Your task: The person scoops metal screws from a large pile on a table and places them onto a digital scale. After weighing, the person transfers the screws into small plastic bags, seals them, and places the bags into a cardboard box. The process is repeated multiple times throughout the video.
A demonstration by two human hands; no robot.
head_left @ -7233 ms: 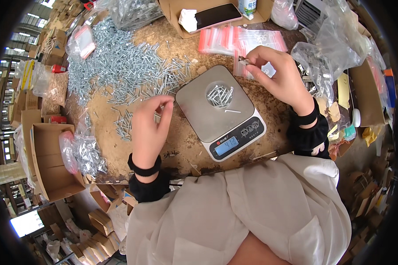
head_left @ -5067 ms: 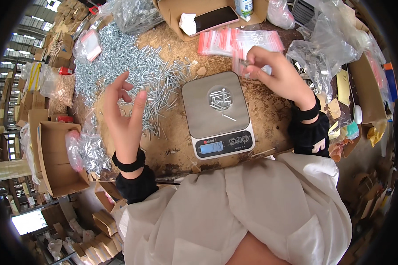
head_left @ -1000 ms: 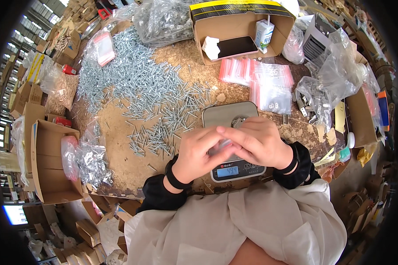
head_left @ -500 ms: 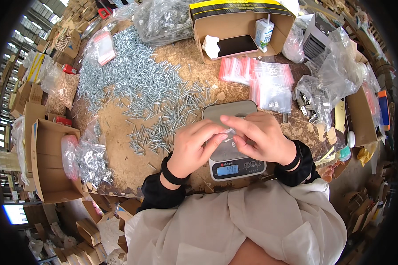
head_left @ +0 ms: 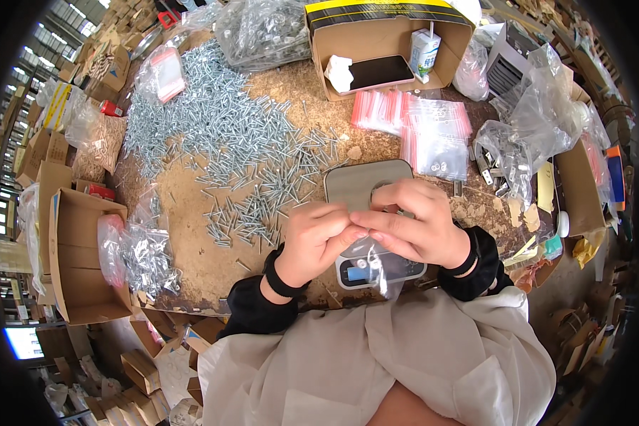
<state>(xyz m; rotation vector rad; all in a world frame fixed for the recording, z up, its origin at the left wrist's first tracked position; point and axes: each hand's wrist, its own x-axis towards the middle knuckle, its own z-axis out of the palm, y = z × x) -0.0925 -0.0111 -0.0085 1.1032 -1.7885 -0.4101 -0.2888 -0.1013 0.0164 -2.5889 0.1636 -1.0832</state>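
A small clear plastic zip bag hangs down between my hands, over the front of the digital scale. My left hand pinches the bag's top edge with thumb and forefinger. Beside it, my right hand is closed on the same edge, its fingertips touching those of the left. Small pale pieces show through the plastic, too blurred to name. The scale has a grey metal plate, partly hidden under my hands, and the bag covers part of its display. Something small and dark under my right hand cannot be made out.
A large heap of screws spreads over the left of the table. Beyond the scale lie red-edged zip bags. An open cardboard box holds a phone and a drink carton. Bagged metal parts lie at left, more at right.
The bag, earlier mostly hidden between my fingertips, now hangs down in front of the scale. Both hands have drawn together, and my right forefinger has come down onto the bag's edge.
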